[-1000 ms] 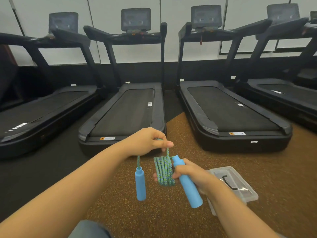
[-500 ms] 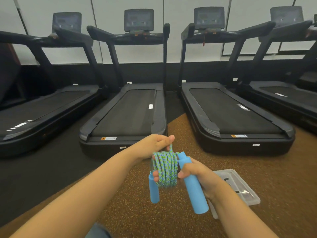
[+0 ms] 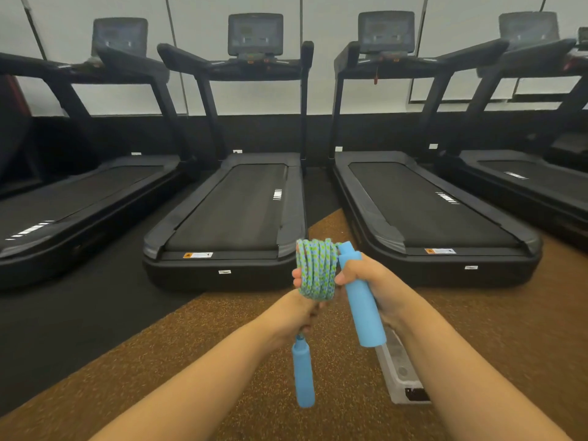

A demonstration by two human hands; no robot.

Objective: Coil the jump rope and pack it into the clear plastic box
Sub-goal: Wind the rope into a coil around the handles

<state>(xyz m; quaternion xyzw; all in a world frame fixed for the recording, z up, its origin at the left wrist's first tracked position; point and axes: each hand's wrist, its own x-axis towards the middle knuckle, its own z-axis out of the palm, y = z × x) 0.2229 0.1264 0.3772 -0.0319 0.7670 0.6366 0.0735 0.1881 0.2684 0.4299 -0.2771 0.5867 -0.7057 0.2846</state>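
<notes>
While the right hand [image 3: 372, 281] grips one blue foam cylinder handle [image 3: 361, 310], the coiled green-and-blue braided jump rope [image 3: 316, 268] hides all but its fingertips [image 3: 297, 278]. Below the coil, the left hand [image 3: 296, 313] clasps the rope, and the second blue handle [image 3: 304, 377] dangles under it. The right forearm covers most of the clear plastic box [image 3: 401, 377] on the speckled brown floor [image 3: 222, 345].

The jump rope [image 3: 316, 272], green-and-blue cord wound into an upright bundle at centre frame, has one blue foam handle [image 3: 361, 307] tilted beside it and the other handle [image 3: 304, 377] hanging below; the clear plastic box [image 3: 399, 374] lies lower right.
</notes>
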